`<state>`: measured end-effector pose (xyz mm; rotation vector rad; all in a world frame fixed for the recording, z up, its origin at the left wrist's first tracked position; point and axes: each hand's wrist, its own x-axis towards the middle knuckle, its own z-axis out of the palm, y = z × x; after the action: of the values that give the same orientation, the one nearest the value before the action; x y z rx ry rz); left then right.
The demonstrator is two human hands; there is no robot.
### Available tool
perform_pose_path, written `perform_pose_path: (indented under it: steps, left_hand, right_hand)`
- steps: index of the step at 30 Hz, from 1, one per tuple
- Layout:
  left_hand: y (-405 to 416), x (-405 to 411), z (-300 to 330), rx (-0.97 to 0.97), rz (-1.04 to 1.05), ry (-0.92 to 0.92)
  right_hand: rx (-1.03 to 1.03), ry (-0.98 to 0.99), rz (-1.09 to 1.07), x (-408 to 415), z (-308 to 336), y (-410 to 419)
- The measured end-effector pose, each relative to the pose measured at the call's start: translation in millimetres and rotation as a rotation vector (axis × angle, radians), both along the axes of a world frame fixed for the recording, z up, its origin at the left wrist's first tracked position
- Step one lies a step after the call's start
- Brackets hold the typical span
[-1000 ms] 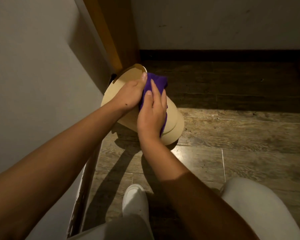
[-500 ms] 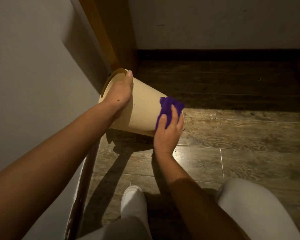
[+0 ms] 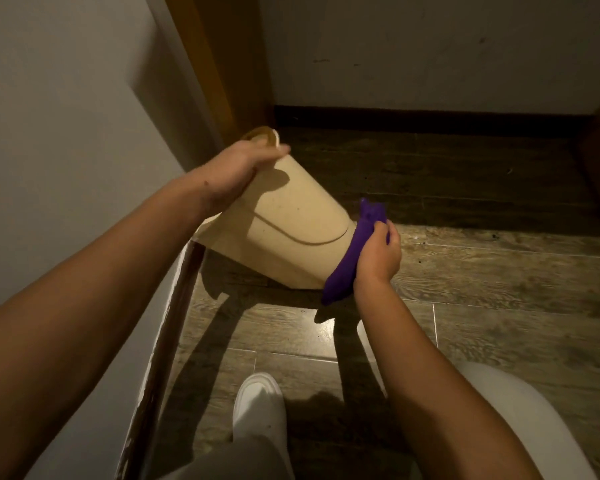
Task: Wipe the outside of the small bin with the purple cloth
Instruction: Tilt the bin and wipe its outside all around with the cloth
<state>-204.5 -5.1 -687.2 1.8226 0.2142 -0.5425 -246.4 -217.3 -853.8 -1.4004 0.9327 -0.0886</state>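
Cloth [image 3: 347, 258] under right grip [image 3: 378, 254], against bin [image 3: 291, 230] base.

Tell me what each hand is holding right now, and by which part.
The left hand grips the small bin at its open rim, keeping it tilted. The right hand holds the purple cloth bunched against the bin's base end.
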Motion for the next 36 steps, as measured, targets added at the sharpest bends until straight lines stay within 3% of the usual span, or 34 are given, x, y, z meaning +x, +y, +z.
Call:
perform_pose_path:
  steps: [5, 9, 17, 30, 36]
  left_hand:
    - [1, -29, -9, 0.333, -0.223, -0.21]
    - [-9, -39, -17, 0.261, 0.041, -0.37]
    - [0, -35, -42, 0.222, 0.258, -0.204]
    - [-10, -27, -31, 0.048, 0.262, -0.099]
    - [-16, -25, -26, 0.031, 0.227, -0.111]
  right_hand:
    - [0.014, -0.031, -0.036, -11, 3, -9]
    - [-0.017, -0.035, -0.036, -15, -1, -7]
    - [-0.064, -0.038, 0.021, -21, -12, -12]
    - [-0.493, -0.507, 0.451, -48, 31, 82]
    - [-0.534, -0.461, 0.467, 7, 77, 101]
